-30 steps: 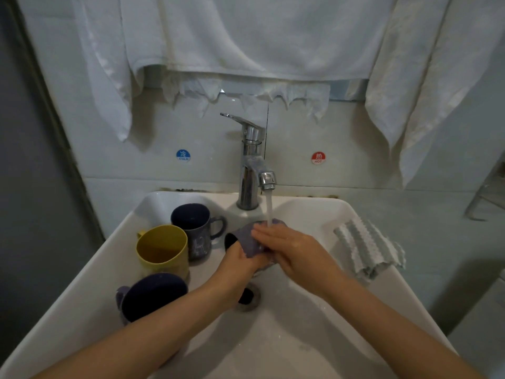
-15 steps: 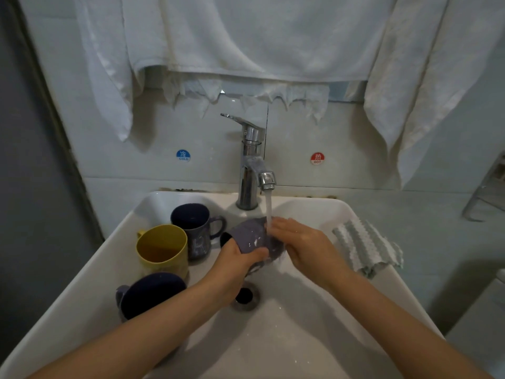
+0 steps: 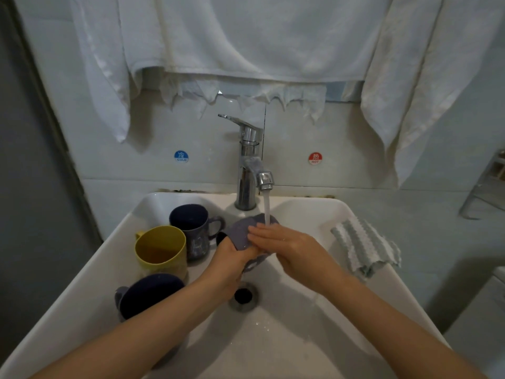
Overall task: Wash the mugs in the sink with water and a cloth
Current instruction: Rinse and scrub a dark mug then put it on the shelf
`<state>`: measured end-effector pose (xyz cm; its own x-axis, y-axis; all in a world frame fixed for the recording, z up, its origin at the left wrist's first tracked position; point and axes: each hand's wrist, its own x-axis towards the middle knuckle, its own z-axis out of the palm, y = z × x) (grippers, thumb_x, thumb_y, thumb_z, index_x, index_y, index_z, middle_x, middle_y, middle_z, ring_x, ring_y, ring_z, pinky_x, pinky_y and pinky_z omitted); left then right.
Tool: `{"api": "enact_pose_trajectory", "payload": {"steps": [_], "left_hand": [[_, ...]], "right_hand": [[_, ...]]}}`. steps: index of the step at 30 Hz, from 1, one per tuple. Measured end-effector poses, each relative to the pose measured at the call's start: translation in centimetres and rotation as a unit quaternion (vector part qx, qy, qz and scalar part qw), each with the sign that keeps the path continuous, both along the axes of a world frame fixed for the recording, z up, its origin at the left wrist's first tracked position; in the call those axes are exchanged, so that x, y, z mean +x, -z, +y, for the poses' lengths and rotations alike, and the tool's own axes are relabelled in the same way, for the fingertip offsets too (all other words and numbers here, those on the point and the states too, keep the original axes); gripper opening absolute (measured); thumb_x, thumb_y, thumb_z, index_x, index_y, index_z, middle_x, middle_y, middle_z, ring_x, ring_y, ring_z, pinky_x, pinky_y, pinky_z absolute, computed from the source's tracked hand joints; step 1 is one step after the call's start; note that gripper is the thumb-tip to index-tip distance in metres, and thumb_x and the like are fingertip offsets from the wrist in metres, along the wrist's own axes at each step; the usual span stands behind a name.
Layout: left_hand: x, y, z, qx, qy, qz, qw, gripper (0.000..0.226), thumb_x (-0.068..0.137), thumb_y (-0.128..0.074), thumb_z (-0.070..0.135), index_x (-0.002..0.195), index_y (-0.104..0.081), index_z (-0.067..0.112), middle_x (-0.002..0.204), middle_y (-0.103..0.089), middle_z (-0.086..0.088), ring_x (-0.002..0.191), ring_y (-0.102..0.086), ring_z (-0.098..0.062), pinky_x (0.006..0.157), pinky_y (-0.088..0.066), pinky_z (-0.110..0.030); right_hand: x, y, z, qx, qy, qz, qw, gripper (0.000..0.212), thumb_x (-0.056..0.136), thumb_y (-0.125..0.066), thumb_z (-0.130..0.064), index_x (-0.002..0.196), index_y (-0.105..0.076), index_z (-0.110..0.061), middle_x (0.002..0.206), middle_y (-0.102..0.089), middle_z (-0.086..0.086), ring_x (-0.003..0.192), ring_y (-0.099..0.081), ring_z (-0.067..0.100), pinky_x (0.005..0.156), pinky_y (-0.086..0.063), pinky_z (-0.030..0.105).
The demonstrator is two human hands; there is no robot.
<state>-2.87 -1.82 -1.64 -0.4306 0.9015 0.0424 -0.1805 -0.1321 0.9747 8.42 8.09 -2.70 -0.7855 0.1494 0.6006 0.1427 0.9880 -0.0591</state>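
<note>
A grey-purple mug (image 3: 241, 233) lies on its side under the running tap (image 3: 250, 162), held over the white sink (image 3: 306, 212). My left hand (image 3: 231, 262) grips it from below, thumb over its side. My right hand (image 3: 289, 246) lies across the mug's top with straight fingers, water falling just behind them. A striped grey-and-white cloth (image 3: 364, 248) rests on the sink's right rim, apart from both hands.
Three more mugs stand at the sink's left: a dark blue mug (image 3: 194, 229) at the back, a yellow mug (image 3: 161, 248) in front of it, another dark blue mug (image 3: 144, 295) nearest me. The drain (image 3: 243, 295) sits below my hands. White towels (image 3: 240, 36) hang above.
The mug has turned a little in my hands under the stream, and my right hand has slid across its side. The other mugs and the cloth have stayed put.
</note>
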Motion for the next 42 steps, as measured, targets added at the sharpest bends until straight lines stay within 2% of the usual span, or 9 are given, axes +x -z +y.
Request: {"api": "enact_pose_trajectory", "payload": {"steps": [4, 7, 12, 14, 18, 27, 34, 37, 42], "left_hand": [[-0.5, -0.1, 0.0, -0.012, 0.005, -0.084, 0.996, 0.038, 0.086, -0.055, -0.006, 0.121, -0.054, 0.009, 0.109, -0.065, -0.010, 0.101, -0.062, -0.028, 0.080, -0.054, -0.033], [-0.6, -0.5, -0.1, -0.023, 0.017, -0.140, 0.990, 0.026, 0.087, -0.056, 0.000, 0.111, -0.058, 0.009, 0.098, -0.068, -0.011, 0.084, -0.067, -0.025, 0.059, -0.058, -0.028], [-0.2, -0.8, 0.0, -0.049, 0.041, -0.214, 0.975, 0.013, 0.085, -0.061, 0.013, 0.097, -0.059, 0.011, 0.086, -0.071, -0.010, 0.078, -0.069, -0.024, 0.066, -0.058, -0.037], [0.1, -0.7, -0.2, -0.036, 0.076, -0.149, 0.985, 0.022, 0.084, -0.063, 0.009, 0.105, -0.059, 0.012, 0.093, -0.069, -0.007, 0.084, -0.067, -0.019, 0.072, -0.058, -0.033], [0.7, 0.3, -0.2, -0.067, 0.091, 0.249, 0.962, 0.052, 0.077, -0.070, 0.001, 0.118, -0.050, 0.025, 0.110, -0.056, 0.015, 0.097, -0.055, 0.003, 0.075, -0.046, -0.005], [0.1, 1.7, 0.3, -0.023, 0.036, 0.342, 0.939, 0.039, 0.082, -0.056, -0.008, 0.112, -0.051, 0.018, 0.096, -0.052, 0.010, 0.087, -0.052, 0.001, 0.070, -0.042, -0.001], [0.2, 2.8, 0.4, -0.015, 0.008, 0.349, 0.937, 0.047, 0.083, -0.056, -0.009, 0.127, -0.049, 0.010, 0.113, -0.054, 0.002, 0.107, -0.051, -0.009, 0.081, -0.038, 0.000], [0.2, 3.1, 0.5, -0.030, -0.003, 0.349, 0.937, 0.049, 0.083, -0.057, -0.008, 0.128, -0.049, 0.007, 0.111, -0.056, -0.001, 0.106, -0.052, -0.013, 0.079, -0.039, -0.004], [-0.1, 3.3, 0.6, -0.068, -0.021, 0.365, 0.928, 0.038, 0.084, -0.058, -0.003, 0.121, -0.055, 0.009, 0.103, -0.060, -0.002, 0.102, -0.058, -0.021, 0.083, -0.046, -0.022]], "right_hand": [[2.1, -0.7, 2.0, -0.106, 0.096, -0.082, 0.986, 0.067, 0.083, -0.056, -0.009, 0.144, -0.032, -0.022, 0.150, -0.031, -0.006, 0.139, -0.029, 0.015, 0.110, -0.035, 0.037], [2.1, -0.6, 1.7, -0.130, 0.072, -0.186, 0.971, 0.107, 0.077, -0.074, -0.037, 0.147, 0.007, -0.033, 0.155, 0.001, -0.019, 0.138, -0.014, 0.000, 0.110, -0.026, 0.017], [1.5, -1.0, 1.0, -0.133, 0.061, -0.129, 0.981, 0.100, 0.070, -0.081, -0.035, 0.147, -0.016, -0.029, 0.147, -0.033, -0.009, 0.129, -0.038, 0.009, 0.102, -0.034, 0.019], [1.6, -1.1, 1.2, -0.166, 0.067, -0.112, 0.977, 0.095, 0.071, -0.080, -0.034, 0.145, -0.020, -0.029, 0.141, -0.037, -0.015, 0.124, -0.038, 0.002, 0.106, -0.035, 0.021], [1.4, -0.5, 1.7, -0.199, 0.078, -0.125, 0.969, 0.103, 0.068, -0.080, -0.043, 0.147, -0.016, -0.033, 0.145, -0.037, -0.011, 0.129, -0.041, 0.009, 0.105, -0.040, 0.033], [1.1, -1.4, -0.1, -0.079, 0.026, -0.155, 0.984, 0.093, 0.077, -0.070, -0.024, 0.150, -0.012, -0.021, 0.156, -0.017, -0.003, 0.143, -0.012, 0.008, 0.117, -0.013, 0.022], [1.5, -1.2, 0.3, -0.114, 0.025, -0.127, 0.985, 0.083, 0.071, -0.059, -0.018, 0.147, -0.025, -0.014, 0.151, -0.032, 0.006, 0.140, -0.029, 0.021, 0.115, -0.025, 0.037], [1.6, -1.3, 0.8, -0.117, 0.066, -0.132, 0.982, 0.077, 0.074, -0.055, -0.015, 0.146, -0.029, -0.012, 0.152, -0.031, 0.005, 0.141, -0.027, 0.020, 0.117, -0.014, 0.028], [1.8, -1.7, 0.9, -0.159, 0.124, -0.154, 0.967, 0.082, 0.081, -0.056, -0.010, 0.150, -0.012, -0.019, 0.154, -0.024, -0.001, 0.137, -0.029, 0.017, 0.109, -0.029, 0.025]]}}
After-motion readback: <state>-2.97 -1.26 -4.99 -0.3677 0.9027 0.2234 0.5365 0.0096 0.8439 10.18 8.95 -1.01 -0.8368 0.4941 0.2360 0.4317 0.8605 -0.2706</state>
